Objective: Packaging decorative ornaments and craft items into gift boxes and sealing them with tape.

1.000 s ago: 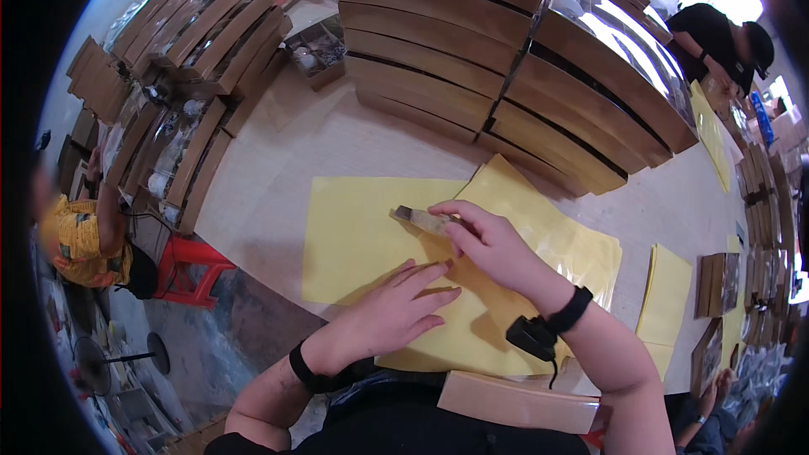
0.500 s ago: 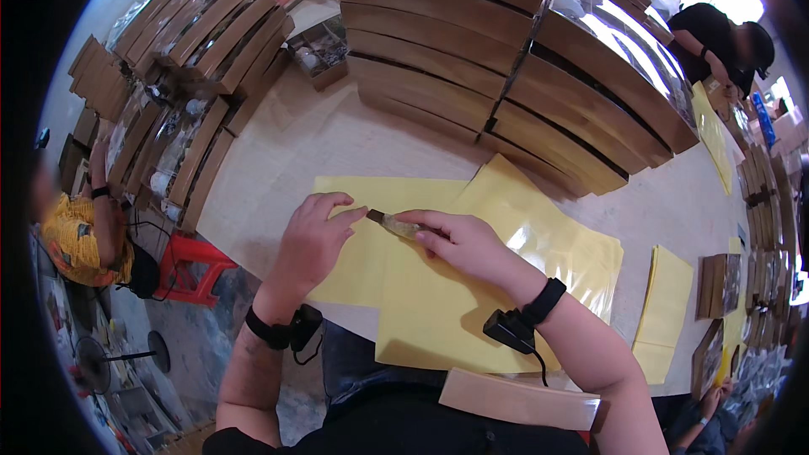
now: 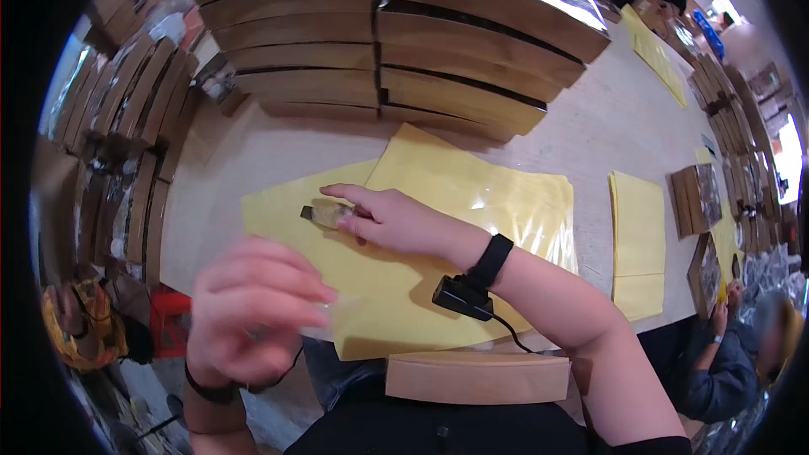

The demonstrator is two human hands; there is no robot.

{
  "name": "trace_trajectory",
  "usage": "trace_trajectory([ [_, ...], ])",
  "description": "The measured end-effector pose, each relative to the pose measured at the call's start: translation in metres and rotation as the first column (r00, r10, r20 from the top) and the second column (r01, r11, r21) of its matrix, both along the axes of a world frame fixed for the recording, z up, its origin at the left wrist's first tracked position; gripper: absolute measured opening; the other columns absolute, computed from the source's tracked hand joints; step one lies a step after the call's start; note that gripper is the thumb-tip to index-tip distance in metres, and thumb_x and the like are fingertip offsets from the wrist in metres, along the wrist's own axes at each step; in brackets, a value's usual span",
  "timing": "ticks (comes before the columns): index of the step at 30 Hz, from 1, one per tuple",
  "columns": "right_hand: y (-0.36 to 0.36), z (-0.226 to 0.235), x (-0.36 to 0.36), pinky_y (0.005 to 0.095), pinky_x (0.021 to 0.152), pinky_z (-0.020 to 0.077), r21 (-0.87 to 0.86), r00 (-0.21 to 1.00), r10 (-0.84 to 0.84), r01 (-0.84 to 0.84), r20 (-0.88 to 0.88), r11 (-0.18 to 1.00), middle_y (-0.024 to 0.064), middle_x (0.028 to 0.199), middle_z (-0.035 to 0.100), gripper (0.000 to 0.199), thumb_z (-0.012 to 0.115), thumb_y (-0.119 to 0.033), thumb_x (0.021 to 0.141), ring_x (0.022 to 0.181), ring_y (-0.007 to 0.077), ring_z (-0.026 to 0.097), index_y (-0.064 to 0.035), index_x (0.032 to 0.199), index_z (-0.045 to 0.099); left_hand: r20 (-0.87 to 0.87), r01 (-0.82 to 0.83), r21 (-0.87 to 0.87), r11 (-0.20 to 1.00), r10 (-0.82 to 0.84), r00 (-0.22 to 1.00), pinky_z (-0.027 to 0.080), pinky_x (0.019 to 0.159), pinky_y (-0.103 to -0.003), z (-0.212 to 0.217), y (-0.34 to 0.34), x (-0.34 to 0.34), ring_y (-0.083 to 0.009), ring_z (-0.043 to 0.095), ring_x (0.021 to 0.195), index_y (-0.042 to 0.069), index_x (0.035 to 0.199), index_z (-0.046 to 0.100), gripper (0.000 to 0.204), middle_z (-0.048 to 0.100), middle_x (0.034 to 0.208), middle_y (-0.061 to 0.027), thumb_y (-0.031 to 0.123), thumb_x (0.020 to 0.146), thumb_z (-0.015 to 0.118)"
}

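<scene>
Here, the right hand (image 3: pixel 386 217) holds a small dark-tipped tool (image 3: pixel 325 214) over the yellow sheets (image 3: pixel 455 170).
The grip hides part of it; the left hand (image 3: pixel 251 312) is blurred, half curled, and I cannot tell whether it holds something.

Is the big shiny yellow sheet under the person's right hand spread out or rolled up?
Spread out: the big yellow sheet lies broad and mostly flat over the pale tabletop, below the right hand.
</scene>
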State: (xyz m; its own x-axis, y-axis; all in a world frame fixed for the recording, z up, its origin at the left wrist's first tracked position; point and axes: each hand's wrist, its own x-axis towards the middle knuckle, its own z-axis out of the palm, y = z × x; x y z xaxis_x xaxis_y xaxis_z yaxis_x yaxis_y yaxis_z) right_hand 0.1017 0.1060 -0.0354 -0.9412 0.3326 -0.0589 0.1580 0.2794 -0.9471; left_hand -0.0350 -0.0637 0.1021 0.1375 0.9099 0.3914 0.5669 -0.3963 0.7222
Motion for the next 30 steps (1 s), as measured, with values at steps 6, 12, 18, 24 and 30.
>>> trace_trajectory([
  [6,0.017,0.082,0.081,0.0357,0.064,0.0476,0.442,0.984,-0.014,-0.067,0.178,0.894,0.0168,0.069,0.06,0.059,0.058,-0.022,0.094,0.061,0.0286,0.058,-0.0209,0.148,0.036,0.241,0.384,-0.4,0.832,-0.309,0.92,0.04,0.061,-0.027,0.005,0.033,0.068,-0.0114,0.052,0.067,0.009,0.079,0.067,0.016,0.061,0.073,0.0009,0.015,0.078,0.081],
  [12,0.001,0.098,0.181,0.0227,0.06,0.0413,0.215,0.938,-0.342,0.324,0.053,0.921,0.002,0.064,0.054,0.061,0.058,0.001,0.088,0.059,0.0072,0.051,-0.0111,0.145,0.043,0.477,0.47,-0.844,0.26,-0.038,0.878,0.03,0.055,-0.024,-0.012,0.045,0.075,-0.0064,0.04,0.061,0.005,0.082,0.059,0.026,0.046,0.065,0.0047,0.018,0.079,0.081],
  [18,-0.038,0.082,0.242,0.0202,0.062,0.0413,0.05,0.85,-0.488,0.489,0.199,0.871,-0.001,0.072,0.055,0.058,0.053,0.004,0.089,0.064,0.0058,0.052,-0.0061,0.145,0.041,0.123,0.304,-0.767,0.564,-0.337,0.934,0.044,0.067,-0.03,-0.013,0.046,0.098,-0.0148,0.053,0.08,0.002,0.111,0.053,0.056,0.058,0.091,-0.0065,0.042,0.08,0.076],
  [24,-0.061,0.084,0.26,0.0298,0.069,0.0477,-0.01,0.998,-0.041,0.041,-0.049,0.999,0.0064,0.093,0.062,0.078,0.08,-0.041,0.076,0.078,0.0198,0.061,-0.0025,0.136,0.049,0.254,0.367,-0.877,0.311,-0.349,0.902,0.045,0.097,-0.037,-0.049,0.051,0.117,-0.0298,0.055,0.117,0.0,0.139,0.035,0.071,0.055,0.129,-0.0203,0.047,0.092,0.059],
  [30,-0.086,0.111,0.238,0.0346,0.077,0.0527,0.355,0.995,-0.056,0.081,-0.079,0.931,0.0124,0.106,0.063,0.058,0.075,-0.028,0.077,0.093,0.0291,0.064,-0.0053,0.127,0.056,0.545,0.597,-0.801,0.054,-0.347,0.763,0.041,0.103,-0.034,-0.102,0.044,0.089,-0.021,0.05,0.123,0.0,0.133,0.047,0.043,0.054,0.132,-0.015,0.03,0.101,0.05],
])
